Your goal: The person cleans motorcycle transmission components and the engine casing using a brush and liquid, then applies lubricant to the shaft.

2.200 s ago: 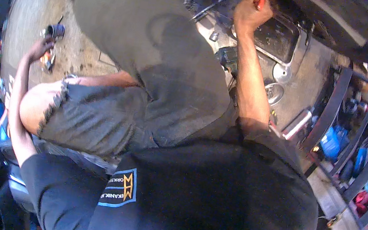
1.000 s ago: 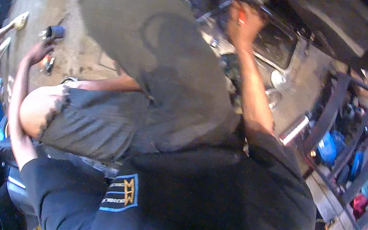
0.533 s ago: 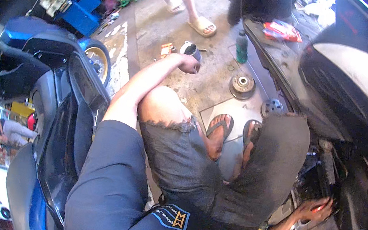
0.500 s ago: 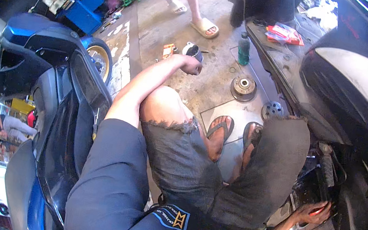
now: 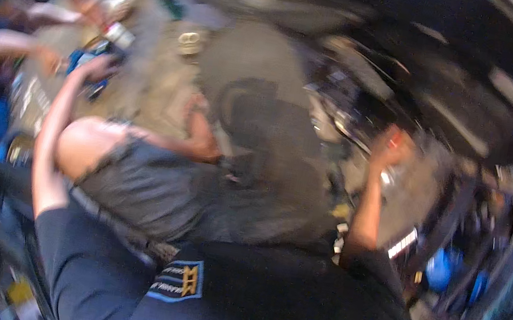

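Motion smears the whole head view. My left hand (image 5: 97, 67) is out at the far left, over or beside a blurred blue item (image 5: 76, 61); its fingers are too smeared to read. My right hand (image 5: 397, 148) is raised at the right, beside the underside of a dark motorcycle (image 5: 440, 116). Its fingers are curled round a small red object (image 5: 395, 140) whose kind I cannot make out. Between my bent legs and the left hand, a round metal part (image 5: 189, 42) rests on the floor.
Another person's hand (image 5: 52, 61) and sandalled foot (image 5: 119, 35) are close to my left hand. A green bottle (image 5: 173, 3) stands near the motorcycle. At the right, a dark rack (image 5: 454, 213) has a blue round item (image 5: 439, 268) by it.
My view has swung to the right, so everything is shifted and blurred. The rack at the right has come into view. The red object is still in my right hand.
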Demonstrator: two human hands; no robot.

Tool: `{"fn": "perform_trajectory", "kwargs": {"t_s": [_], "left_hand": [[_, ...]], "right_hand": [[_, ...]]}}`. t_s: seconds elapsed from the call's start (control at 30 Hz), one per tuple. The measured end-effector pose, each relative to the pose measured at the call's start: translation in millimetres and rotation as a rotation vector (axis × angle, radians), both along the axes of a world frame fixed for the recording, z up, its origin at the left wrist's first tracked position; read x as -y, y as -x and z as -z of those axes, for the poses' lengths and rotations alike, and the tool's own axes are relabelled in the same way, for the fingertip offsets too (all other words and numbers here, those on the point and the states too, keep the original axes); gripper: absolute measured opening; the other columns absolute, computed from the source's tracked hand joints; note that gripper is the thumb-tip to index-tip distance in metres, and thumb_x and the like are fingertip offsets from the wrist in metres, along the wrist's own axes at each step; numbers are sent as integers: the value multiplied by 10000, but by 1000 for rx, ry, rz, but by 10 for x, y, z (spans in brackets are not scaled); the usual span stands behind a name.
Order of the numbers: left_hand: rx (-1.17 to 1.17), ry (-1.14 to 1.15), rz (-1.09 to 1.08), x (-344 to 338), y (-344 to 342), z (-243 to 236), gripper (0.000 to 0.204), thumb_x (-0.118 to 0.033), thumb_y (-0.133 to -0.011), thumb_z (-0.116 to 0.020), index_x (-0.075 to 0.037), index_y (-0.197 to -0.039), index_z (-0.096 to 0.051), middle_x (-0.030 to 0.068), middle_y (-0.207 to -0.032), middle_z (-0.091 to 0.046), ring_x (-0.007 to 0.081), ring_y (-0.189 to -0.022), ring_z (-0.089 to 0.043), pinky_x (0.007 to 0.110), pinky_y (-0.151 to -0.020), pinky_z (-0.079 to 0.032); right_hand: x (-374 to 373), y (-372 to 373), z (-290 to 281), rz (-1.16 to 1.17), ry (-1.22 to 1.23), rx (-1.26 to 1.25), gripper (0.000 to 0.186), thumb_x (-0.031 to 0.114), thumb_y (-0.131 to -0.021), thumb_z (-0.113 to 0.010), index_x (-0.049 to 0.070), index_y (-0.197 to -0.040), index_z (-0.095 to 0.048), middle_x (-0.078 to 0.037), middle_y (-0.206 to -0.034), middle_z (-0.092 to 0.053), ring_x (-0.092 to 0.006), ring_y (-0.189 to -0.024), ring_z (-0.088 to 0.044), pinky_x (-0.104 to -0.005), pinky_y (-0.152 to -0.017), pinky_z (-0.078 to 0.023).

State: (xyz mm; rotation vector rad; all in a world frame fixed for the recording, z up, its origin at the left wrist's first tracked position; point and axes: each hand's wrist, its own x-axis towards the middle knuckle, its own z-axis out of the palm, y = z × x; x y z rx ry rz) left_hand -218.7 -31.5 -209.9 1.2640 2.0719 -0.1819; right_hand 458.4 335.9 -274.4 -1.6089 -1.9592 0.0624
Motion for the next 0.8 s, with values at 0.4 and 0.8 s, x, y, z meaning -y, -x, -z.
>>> {"fn": "perform_trajectory", "kwargs": {"t_s": [0.4,0.8], "left_hand": [[64,88,-194,160,226,-115,200,-138,-960,-535,5,-1098,-554,71,-896,-610,158,-763,-570,316,-707,-498],[176,12,-279,399,356,-106,156,-105,-947,-552,-13,-1070,-576,66,-912,-617,144,-834,-590,301,-765,-482]], "right_hand": [[4,-476,36,3,-214,-54,155,152,-838,-651,61,-963,-666,-158,-941,-650,-362,-847,-616,-458,-745,-448],[31,-879,-23,-26,-247,25,204,152,-838,-645,115,-1036,-677,-103,-1041,-654,-311,-946,-627,-435,-808,-446]]}}
